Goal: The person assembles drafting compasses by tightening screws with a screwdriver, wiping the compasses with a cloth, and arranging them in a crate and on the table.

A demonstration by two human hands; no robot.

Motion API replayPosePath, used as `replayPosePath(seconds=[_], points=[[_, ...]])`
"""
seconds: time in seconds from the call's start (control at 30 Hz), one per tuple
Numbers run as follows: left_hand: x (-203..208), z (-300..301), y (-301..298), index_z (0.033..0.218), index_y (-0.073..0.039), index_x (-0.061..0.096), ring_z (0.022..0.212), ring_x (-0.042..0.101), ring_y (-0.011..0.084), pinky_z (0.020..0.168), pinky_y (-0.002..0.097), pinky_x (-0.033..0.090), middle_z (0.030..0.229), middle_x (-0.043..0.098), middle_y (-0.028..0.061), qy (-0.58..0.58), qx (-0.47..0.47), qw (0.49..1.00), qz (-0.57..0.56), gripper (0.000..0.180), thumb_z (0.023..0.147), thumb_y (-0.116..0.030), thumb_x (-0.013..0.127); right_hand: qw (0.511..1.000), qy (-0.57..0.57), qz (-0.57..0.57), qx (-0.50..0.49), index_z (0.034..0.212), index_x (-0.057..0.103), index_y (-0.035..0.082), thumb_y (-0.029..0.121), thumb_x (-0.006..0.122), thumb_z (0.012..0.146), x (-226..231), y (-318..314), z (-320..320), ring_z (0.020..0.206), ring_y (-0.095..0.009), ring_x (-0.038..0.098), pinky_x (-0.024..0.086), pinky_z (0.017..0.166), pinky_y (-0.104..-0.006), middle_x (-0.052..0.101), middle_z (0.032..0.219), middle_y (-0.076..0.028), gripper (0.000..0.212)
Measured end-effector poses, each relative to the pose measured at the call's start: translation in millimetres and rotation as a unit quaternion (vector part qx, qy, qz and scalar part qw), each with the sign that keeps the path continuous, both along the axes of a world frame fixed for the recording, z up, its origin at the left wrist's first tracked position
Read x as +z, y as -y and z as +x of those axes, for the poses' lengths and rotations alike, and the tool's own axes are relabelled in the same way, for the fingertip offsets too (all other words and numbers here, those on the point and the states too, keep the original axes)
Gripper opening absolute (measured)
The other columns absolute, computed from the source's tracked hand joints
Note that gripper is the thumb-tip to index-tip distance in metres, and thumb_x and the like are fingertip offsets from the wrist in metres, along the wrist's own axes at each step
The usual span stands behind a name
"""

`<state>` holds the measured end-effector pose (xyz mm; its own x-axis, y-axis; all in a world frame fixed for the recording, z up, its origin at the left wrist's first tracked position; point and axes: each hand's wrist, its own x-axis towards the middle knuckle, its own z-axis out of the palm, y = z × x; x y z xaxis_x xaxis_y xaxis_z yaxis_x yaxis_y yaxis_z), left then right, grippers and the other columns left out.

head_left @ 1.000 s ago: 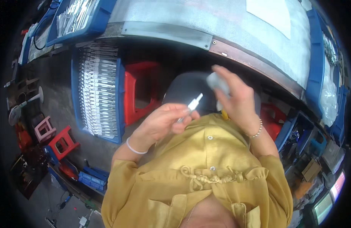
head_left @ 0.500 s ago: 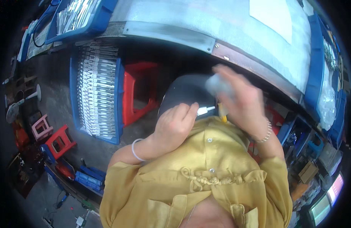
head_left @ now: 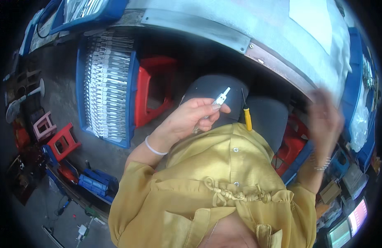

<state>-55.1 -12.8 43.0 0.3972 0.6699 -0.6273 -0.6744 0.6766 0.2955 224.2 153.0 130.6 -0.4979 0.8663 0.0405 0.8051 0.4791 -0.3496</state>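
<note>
My left hand (head_left: 195,118) is closed round a small white part (head_left: 220,98) above my lap. Its narrow white tip points away from me, and a thin end shows below my fingers. On my dark trousers lies a screwdriver (head_left: 247,118) with a yellow handle and a dark shaft, not held by either hand. My right hand (head_left: 325,115) is out to the right, by the table edge and the right-hand blue bin. Motion smears its fingers, so what they hold, if anything, cannot be made out.
A metal-edged worktable (head_left: 199,22) spans the front, with a white sheet (head_left: 311,20) on it. To the left, a blue crate (head_left: 81,95) of rowed white-and-metal parts stands beside a red stool (head_left: 143,97). Another blue bin (head_left: 351,91), with clear plastic bags (head_left: 359,128), stands right.
My right hand has moved from over my lap far to the right. The screwdriver shows fully on my lap. My left hand has turned the white part to point forward.
</note>
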Motion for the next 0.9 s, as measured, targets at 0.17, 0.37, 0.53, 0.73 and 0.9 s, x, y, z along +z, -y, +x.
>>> replayPosePath(seconds=[0.17,0.37,0.53,0.73,0.9], points=[[-8,7,-11,0.113,0.005,0.059,0.055,0.037,0.0036,0.049,0.0178,0.031,0.068,0.045,-0.0015,-0.012,-0.018,1.000,-0.012,0.026,0.099,-0.013,0.048,0.966,0.022,-0.220,0.132,0.123,0.047,-0.001,0.008,0.063,0.081,-82,76,-54,0.088,-0.036,0.064,0.052,0.075,-0.0435,0.064,0.097,-0.019,0.045],[-8,18,-8,0.112,0.002,0.062,0.051,0.034,0.0031,0.046,0.0178,0.028,0.066,0.043,-0.0037,-0.097,-0.030,0.995,0.006,0.026,0.099,-0.016,0.049,0.963,-0.074,-0.248,0.072,0.125,0.046,0.002,0.003,0.059,0.084,-94,84,-55,0.082,-0.038,0.064,0.052,0.072,-0.0446,0.062,0.093,-0.021,0.043],[-12,20,-5,0.113,0.000,0.061,0.050,0.028,0.0009,0.044,0.0184,0.022,0.063,0.038,-0.0073,-0.086,-0.043,0.995,-0.009,0.028,0.101,-0.022,0.049,0.940,-0.166,-0.286,0.084,0.122,0.050,0.003,0.000,0.060,0.083,-52,79,-50,0.081,-0.038,0.063,0.052,0.071,-0.0448,0.060,0.094,-0.021,0.040],[-20,31,3,0.102,-0.004,0.059,0.050,0.026,-0.0002,0.043,0.0189,0.019,0.062,0.034,-0.0104,-0.200,-0.061,0.975,0.081,0.026,0.103,-0.026,0.045,0.937,-0.170,-0.247,0.179,0.113,0.058,-0.001,-0.005,0.063,0.079,-41,76,-51,0.076,-0.034,0.063,0.053,0.064,-0.0386,0.058,0.095,-0.017,0.034],[-21,34,2,0.092,-0.007,0.056,0.050,0.028,-0.0003,0.044,0.0189,0.020,0.062,0.035,-0.0105,-0.282,-0.071,0.950,0.113,0.026,0.103,-0.027,0.044,0.943,-0.160,-0.223,0.188,0.113,0.060,-0.002,-0.008,0.062,0.078,-43,77,-51,0.074,-0.032,0.064,0.053,0.063,-0.0381,0.057,0.096,-0.017,0.035]])
